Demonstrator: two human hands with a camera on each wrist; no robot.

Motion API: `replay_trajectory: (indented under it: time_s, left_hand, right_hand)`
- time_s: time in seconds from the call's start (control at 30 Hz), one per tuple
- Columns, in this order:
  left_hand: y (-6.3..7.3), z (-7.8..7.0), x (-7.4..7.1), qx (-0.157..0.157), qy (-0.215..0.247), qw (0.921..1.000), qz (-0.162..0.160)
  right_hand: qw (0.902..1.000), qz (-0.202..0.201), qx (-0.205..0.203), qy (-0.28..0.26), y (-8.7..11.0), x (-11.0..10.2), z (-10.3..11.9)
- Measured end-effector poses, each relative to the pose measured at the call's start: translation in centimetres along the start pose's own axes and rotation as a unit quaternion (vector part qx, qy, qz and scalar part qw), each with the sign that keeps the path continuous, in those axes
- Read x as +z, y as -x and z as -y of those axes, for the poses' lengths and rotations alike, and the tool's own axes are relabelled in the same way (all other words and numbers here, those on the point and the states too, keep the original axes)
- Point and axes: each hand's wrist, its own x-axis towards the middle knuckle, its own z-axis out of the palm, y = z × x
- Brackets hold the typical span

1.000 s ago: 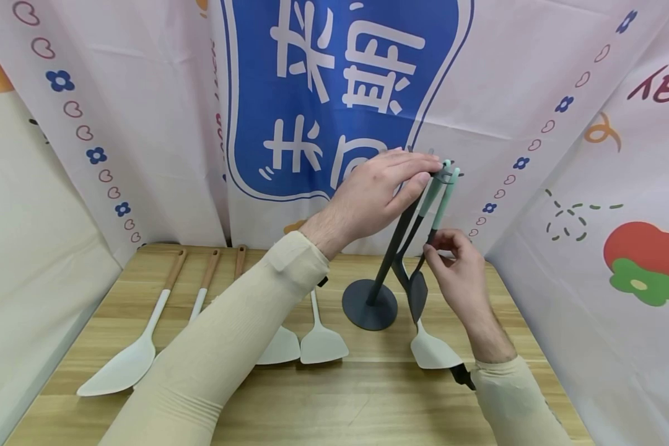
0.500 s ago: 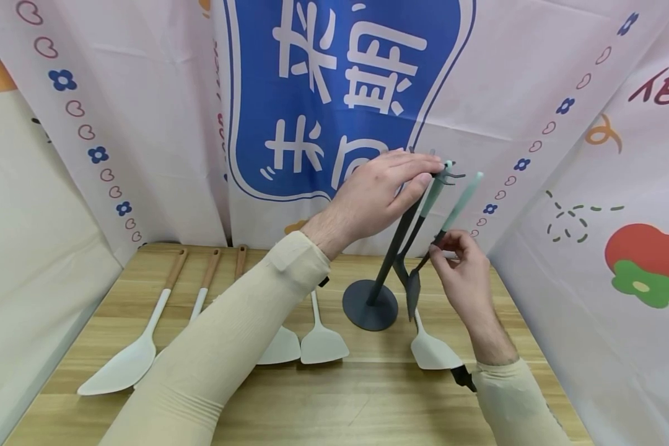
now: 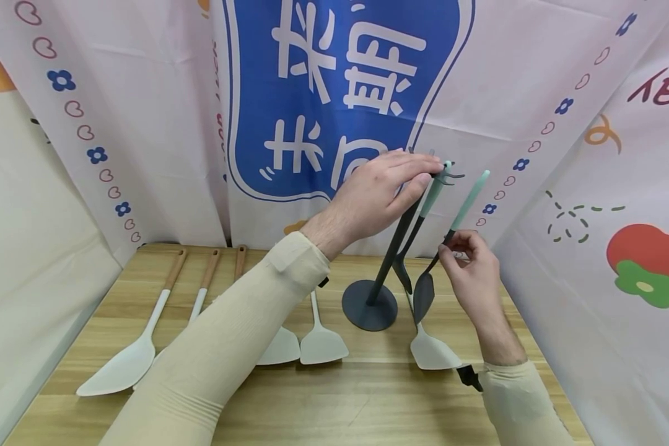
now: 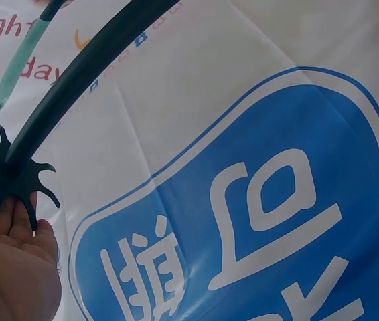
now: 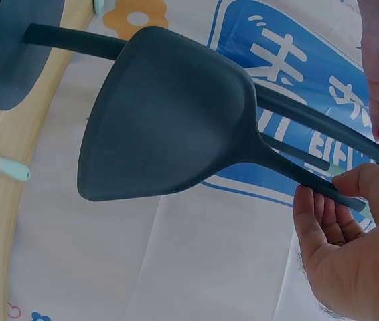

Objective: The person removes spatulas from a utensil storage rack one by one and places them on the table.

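Observation:
In the head view my right hand (image 3: 474, 272) pinches the dark shaft of a spatula (image 3: 424, 298) with a mint-green handle, held off the table just right of a dark utensil stand (image 3: 362, 305). Its broad dark blade hangs downward and fills much of the right wrist view. The top of that handle stands apart from the stand's hooks. My left hand (image 3: 381, 189) rests on the top of the stand, fingers extended against the hook crown (image 4: 17, 175). A second dark utensil with a mint handle (image 3: 433, 197) hangs from one hook; its head is partly hidden.
A white spatula (image 3: 433, 350) lies on the wooden table (image 3: 334, 402) below the held one. Several white utensils, some with wooden handles, lie to the left, including a long white one (image 3: 124, 365). My left sleeve covers some. Printed cloth (image 3: 524, 74) encloses the back and sides.
The mint-handled spatula has come off its hook and moved right, away from the stand, in my right hand. My left hand stays on the stand's top.

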Motion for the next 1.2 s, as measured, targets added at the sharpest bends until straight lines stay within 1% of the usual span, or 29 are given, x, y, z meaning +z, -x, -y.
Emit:
replay_trajectory:
  time_s: [0.5,0.83,1.2]
  left_hand:
    - [0.0,0.0,0.0,-0.002,0.006,1.0000,0.001]
    - [0.0,0.0,0.0,-0.002,0.005,1.0000,0.001]
    - [0.0,0.0,0.1,-0.003,0.005,1.0000,0.000]
  right_hand:
    - [0.9990,-0.010,0.017,0.041,-0.5,-1.0,-2.2]
    - [0.9946,0.002,0.039,0.096,-1.1,-1.8,-4.2]
    - [0.9884,0.025,0.042,0.144,-1.3,-2.2,-6.6]
